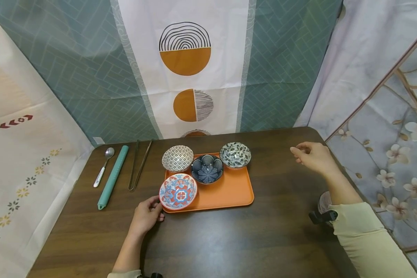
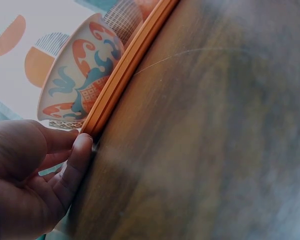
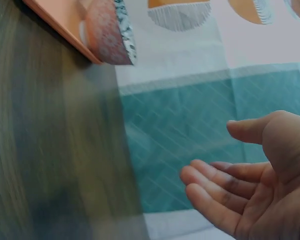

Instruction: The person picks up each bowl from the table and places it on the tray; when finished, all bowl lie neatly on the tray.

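Observation:
An orange tray [image 1: 229,189] lies on the table with bowls on it. My left hand [image 1: 147,215] pinches its near left corner between thumb and fingers; in the left wrist view the fingertips [image 2: 82,145] meet the tray's rim. Just above that corner sits a red-and-blue patterned bowl [image 1: 178,192]. Behind it is a brown-patterned bowl [image 1: 177,158], a dark blue bowl [image 1: 207,169] is in the middle, and a green leaf-patterned bowl [image 1: 235,155] stands at the far right corner. My right hand [image 1: 312,156] hovers over the table's right side, fingers loosely bent, holding nothing.
Left of the tray lie metal tongs [image 1: 137,168], a long teal case-like bar [image 1: 113,177] and a spoon [image 1: 104,166] with a patterned handle. A curtain [image 1: 281,69] hangs behind the wooden table [image 1: 285,231]; floral cloth [image 1: 396,154] hangs at the right.

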Motion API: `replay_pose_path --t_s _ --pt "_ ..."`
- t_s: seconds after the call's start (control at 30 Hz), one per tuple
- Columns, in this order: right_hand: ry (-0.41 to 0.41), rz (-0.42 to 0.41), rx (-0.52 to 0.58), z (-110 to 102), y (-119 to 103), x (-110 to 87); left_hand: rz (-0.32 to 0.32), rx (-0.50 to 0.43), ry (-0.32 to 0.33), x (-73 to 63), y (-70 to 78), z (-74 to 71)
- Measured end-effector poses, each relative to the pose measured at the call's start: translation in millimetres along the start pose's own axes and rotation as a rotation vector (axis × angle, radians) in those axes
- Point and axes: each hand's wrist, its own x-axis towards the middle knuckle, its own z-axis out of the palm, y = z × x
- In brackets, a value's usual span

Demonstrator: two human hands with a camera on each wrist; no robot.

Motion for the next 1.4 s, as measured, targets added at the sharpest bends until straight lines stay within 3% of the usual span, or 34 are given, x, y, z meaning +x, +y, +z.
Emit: replay_pose_path --t_s 0.27,0.63,0.93,1.27,1.4 --pt "-0.036 0.034 -0.042 -28 36 -21.2 -0.009 0.011 -0.002 2.1 -1.7 0.6" --pt "-0.124 0.049 -0.094 -44 86 -49.9 -0.006 0.022 -0.001 1.3 -2.3 -0.5" --pt "-0.190 -0.051 -0.095 -37 118 -60.9 -0.009 0.022 0.000 1.5 -2.6 -0.2" --pt "-0.339 -0.136 -0.056 -30 133 -64.5 -0.010 0.020 0.005 2.0 -3.1 0.2" --pt "-0.339 -0.180 -0.043 -28 137 -64.9 -0.007 0.019 0.004 2.0 -2.4 0.1"
